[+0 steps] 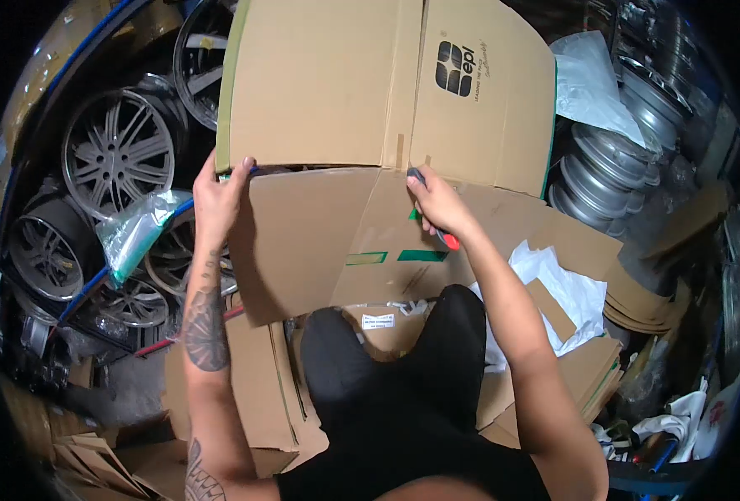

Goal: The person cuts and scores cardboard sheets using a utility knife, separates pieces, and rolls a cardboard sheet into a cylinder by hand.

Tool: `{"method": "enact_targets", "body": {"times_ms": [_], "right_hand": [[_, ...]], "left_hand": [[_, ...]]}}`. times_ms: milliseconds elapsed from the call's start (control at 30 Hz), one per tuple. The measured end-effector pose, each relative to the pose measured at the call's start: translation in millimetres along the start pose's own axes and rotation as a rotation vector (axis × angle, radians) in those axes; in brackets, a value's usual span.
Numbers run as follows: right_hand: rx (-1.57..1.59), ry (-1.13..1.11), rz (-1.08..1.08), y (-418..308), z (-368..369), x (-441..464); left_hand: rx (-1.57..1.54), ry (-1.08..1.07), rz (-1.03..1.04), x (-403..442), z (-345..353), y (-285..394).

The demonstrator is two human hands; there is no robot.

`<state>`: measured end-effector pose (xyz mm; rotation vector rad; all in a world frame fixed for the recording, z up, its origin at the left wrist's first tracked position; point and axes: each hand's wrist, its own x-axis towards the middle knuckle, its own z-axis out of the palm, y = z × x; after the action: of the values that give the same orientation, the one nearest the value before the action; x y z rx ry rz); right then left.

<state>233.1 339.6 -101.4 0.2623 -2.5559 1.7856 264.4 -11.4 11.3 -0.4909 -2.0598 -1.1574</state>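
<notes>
A large cardboard box (320, 83) with a black printed logo stands in front of me, its lower cardboard panel (303, 234) sloping toward my knees. My left hand (219, 196) is closed on the left edge, where the upper and lower panels meet. In my right hand (438, 204) is a utility knife (448, 240) with a dark and red handle. Its front end is at the seam near the middle of the cardboard; the blade cannot be made out. Green tape strips (422, 255) stick to the lower panel below the knife.
Alloy wheels (119, 154) are stacked at the left, beside a blue rack bar and a plastic-wrapped roll (140, 230). More silver wheels (603, 167) stand at the right. White wrapping sheet (583, 292) and cardboard pieces lie by my right knee; folded cardboard (228, 384) lies at my left.
</notes>
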Motion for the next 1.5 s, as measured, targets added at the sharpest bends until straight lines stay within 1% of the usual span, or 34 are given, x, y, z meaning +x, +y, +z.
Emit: {"method": "enact_targets", "body": {"times_ms": [33,133,167,333,367,467,500,600,633,733,800,867,900,933,1000,1100,1200,1300,1400,1500], "right_hand": [[0.042,-0.016,0.003,-1,-8,2],[0.151,-0.036,-0.010,-2,-25,19],[0.172,-0.029,-0.015,1,-24,20],[0.232,-0.026,-0.014,4,-19,12],[0.242,-0.036,-0.014,0,-19,9],[0.252,-0.042,-0.037,2,-16,18],[0.248,-0.025,-0.036,4,-15,23],[0.251,0.033,-0.042,12,-14,42],[0.253,0.057,-0.042,14,-18,49],[0.233,0.076,-0.018,20,-36,67],[0.188,0.080,0.027,17,-47,69],[0.136,0.074,0.024,16,-54,68],[0.112,0.076,0.026,15,-54,67],[0.090,0.080,0.027,15,-53,66],[0.072,0.053,0.004,14,-48,60],[0.066,0.041,0.009,9,-39,56],[0.066,0.023,0.027,9,-40,57],[0.074,0.023,0.029,3,-43,54],[0.093,0.028,0.014,8,-43,58],[0.106,0.039,0.011,12,-37,59]], "left_hand": [[0.066,-0.066,-0.027,10,-2,24],[-0.008,-0.192,0.020,35,3,49],[-0.094,-0.205,0.024,38,7,51],[-0.236,-0.202,-0.178,34,3,46],[-0.254,-0.204,-0.161,31,1,42],[-0.195,-0.203,-0.098,26,5,56],[-0.214,-0.225,-0.179,29,8,61],[-0.158,-0.239,-0.145,48,31,74],[-0.135,-0.292,-0.166,56,38,80],[-0.085,-0.349,-0.173,75,66,100],[-0.073,-0.344,-0.161,82,78,103],[-0.024,-0.343,-0.149,82,85,112],[-0.059,-0.325,-0.174,82,85,107],[-0.066,-0.322,-0.213,79,82,109],[0.015,-0.293,-0.189,74,70,99],[0.032,-0.279,-0.292,69,50,81],[0.092,-0.336,-0.314,67,55,95],[0.053,-0.298,-0.359,75,57,83],[-0.049,-0.291,-0.396,70,61,91],[-0.007,-0.302,-0.404,73,53,86]]}}
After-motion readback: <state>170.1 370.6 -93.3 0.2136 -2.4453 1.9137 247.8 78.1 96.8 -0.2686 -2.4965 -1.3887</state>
